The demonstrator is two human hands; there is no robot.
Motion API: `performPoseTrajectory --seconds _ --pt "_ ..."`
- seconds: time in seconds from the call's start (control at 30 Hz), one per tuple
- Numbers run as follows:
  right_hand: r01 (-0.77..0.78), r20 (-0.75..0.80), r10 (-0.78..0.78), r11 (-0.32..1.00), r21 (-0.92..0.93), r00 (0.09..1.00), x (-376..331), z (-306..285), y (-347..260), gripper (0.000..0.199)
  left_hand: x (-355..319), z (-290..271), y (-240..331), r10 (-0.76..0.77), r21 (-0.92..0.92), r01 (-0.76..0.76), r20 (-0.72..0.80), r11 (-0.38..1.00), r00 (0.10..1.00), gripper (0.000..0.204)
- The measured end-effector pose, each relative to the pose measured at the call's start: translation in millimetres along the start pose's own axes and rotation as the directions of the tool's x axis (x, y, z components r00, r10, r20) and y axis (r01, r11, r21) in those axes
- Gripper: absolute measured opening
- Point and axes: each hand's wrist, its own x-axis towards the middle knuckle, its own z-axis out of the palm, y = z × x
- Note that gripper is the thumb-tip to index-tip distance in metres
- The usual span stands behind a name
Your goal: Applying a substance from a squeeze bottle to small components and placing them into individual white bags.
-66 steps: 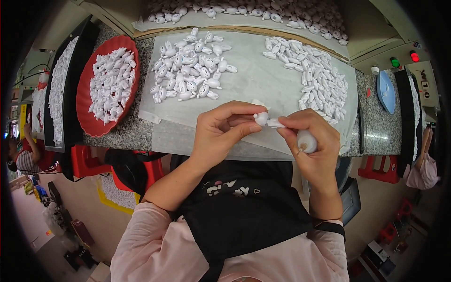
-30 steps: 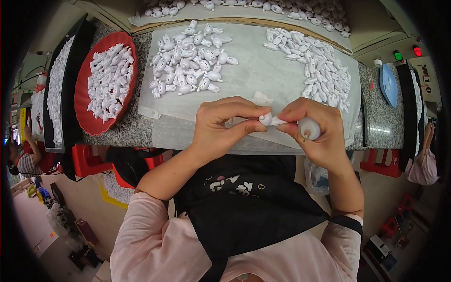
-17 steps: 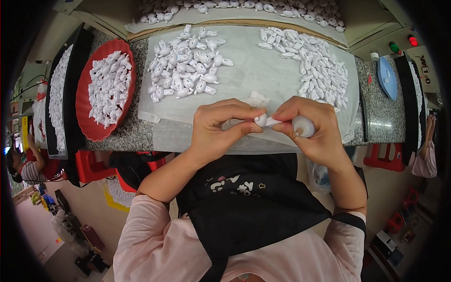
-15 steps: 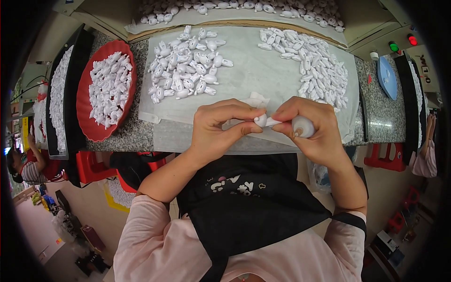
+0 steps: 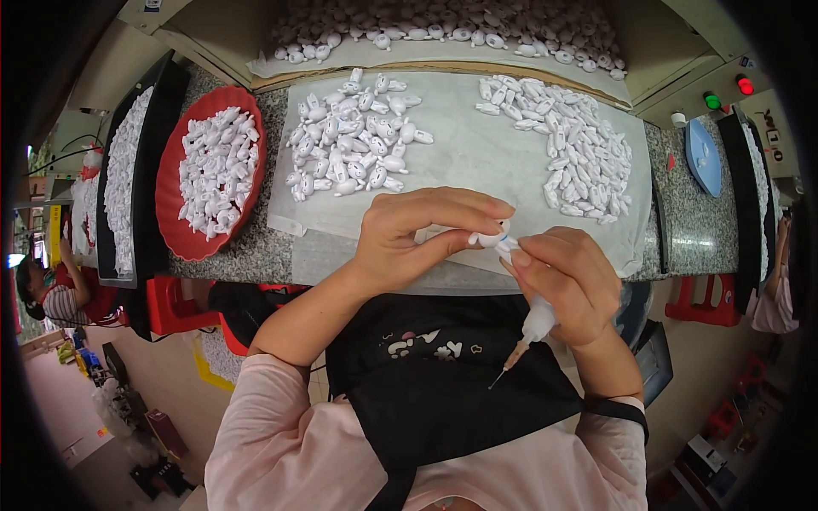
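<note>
Over the near edge of the table, a small white animal figurine [image 5: 491, 241] is pinched between my two hands. The thumb and fingers of my left hand [image 5: 405, 228] close on its left end. My right hand [image 5: 573, 285] grips its other end with thumb and forefinger, and a small blue mark shows between them. Tucked in the same right hand is a squeeze bottle [image 5: 538, 322] of translucent white, its thin needle tip angled down toward my apron. A pile of white figurines [image 5: 354, 140] lies ahead to the left, and long white pieces [image 5: 588, 153] lie ahead to the right.
White paper [image 5: 477, 140] covers the worktable. A red scalloped dish [image 5: 175, 232] of white parts stands left, near a black tray [image 5: 145, 183]. At the right lies a blue dish [image 5: 704, 162]. More figurines [image 5: 417, 34] fill a shelf at the back. Other people sit at both sides.
My right hand has turned and lowered, so the bottle's needle now points down toward my apron. The figurine has shifted slightly right and nearer, still between both hands.
</note>
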Motion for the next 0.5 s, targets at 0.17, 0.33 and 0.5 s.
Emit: performPoseTrajectory --seconds 0.17,0.33,0.5 --pt "-0.054 -0.006 0.054 0.998 0.011 0.999 -1.3 0.5 1.1 0.02 -1.7 3.5 -2.8 -0.155 -0.12 0.151 -0.025 0.981 0.988 0.021" --pt "-0.298 0.06 0.293 0.944 0.14 0.954 -0.2 -2.2 0.8 0.022 -1.6 4.2 -6.5 -0.149 -0.086 0.146 -0.026 0.986 0.989 0.021" --pt "-0.577 0.173 0.55 0.768 0.278 0.817 -2.2 -5.6 -0.5 0.018 -1.1 4.0 -3.8 -0.116 0.08 0.117 -0.017 0.99 0.993 0.022"
